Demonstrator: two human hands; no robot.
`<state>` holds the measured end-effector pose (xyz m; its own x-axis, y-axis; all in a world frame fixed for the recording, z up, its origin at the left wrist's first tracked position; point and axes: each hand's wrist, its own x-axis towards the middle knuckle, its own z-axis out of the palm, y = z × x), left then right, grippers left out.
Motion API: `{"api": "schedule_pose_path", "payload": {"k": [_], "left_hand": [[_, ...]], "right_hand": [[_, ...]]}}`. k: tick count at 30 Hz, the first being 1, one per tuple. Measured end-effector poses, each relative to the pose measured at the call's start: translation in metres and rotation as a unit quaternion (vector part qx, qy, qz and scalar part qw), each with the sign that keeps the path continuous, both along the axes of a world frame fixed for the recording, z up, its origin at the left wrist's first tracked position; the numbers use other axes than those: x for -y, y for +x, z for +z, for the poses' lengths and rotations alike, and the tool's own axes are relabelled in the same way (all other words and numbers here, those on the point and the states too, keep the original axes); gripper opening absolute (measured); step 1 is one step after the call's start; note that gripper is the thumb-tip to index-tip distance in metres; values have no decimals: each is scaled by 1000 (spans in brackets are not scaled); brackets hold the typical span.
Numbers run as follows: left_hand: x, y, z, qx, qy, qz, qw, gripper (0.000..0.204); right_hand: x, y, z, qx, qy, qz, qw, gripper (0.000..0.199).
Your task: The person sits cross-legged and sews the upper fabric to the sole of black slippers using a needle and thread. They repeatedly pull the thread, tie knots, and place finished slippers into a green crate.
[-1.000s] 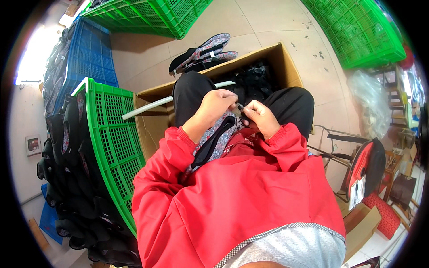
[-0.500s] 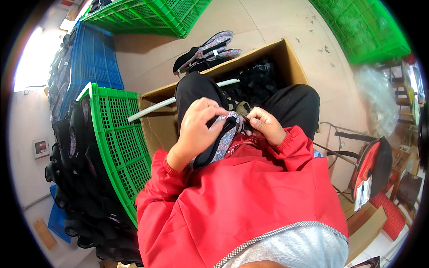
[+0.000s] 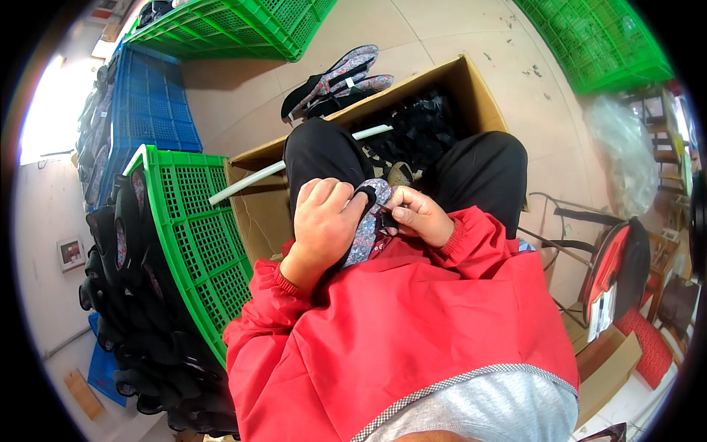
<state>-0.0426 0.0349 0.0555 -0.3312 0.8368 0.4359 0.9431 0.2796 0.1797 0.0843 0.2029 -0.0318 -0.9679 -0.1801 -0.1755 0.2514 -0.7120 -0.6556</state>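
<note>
In my lap lies a black cloth shoe (image 3: 363, 239) with a grey floral lining. My left hand (image 3: 324, 219) is closed on its black edge, thumb at the opening. My right hand (image 3: 418, 215) pinches at the shoe's right side, thumb and forefinger together. Whatever small thing sits between those fingertips is hidden or too fine to name. Part of the shoe disappears under my left hand and against the red smock (image 3: 412, 317).
Beyond my knees stands a cardboard box (image 3: 479, 96) of dark pieces, with a white tube (image 3: 254, 179) across it. Several floral-lined shoes (image 3: 346, 74) lie past it. A green crate (image 3: 199, 214) and stacked black shoes (image 3: 140, 295) are at left; a folding stool (image 3: 618, 272) stands right.
My left hand has closed from a loose, raised pose onto the shoe's edge. My right hand has shifted slightly left and turned, staying beside the shoe.
</note>
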Motion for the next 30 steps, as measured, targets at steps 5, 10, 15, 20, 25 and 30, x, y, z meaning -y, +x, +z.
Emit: {"api": "schedule_pose_path", "payload": {"k": [5,10,15,20,25,30], "left_hand": [[5,7,5,-1,62,3,998,15],[16,19,5,22,72,51,996,15],[19,24,3,44,85,86,992,14],[20,26,-6,63,98,89,989,14],[18,26,-8,61,99,80,990,14],[16,27,-10,61,99,71,991,14]], "right_hand": [[18,1,1,-34,-12,-69,997,19],[24,1,1,-60,79,-72,992,20],[33,0,3,-54,225,-132,964,21],[45,-3,11,-51,431,-225,872,26],[51,-7,14,-55,498,-260,825,25],[54,-9,14,-57,508,-275,814,23]]}}
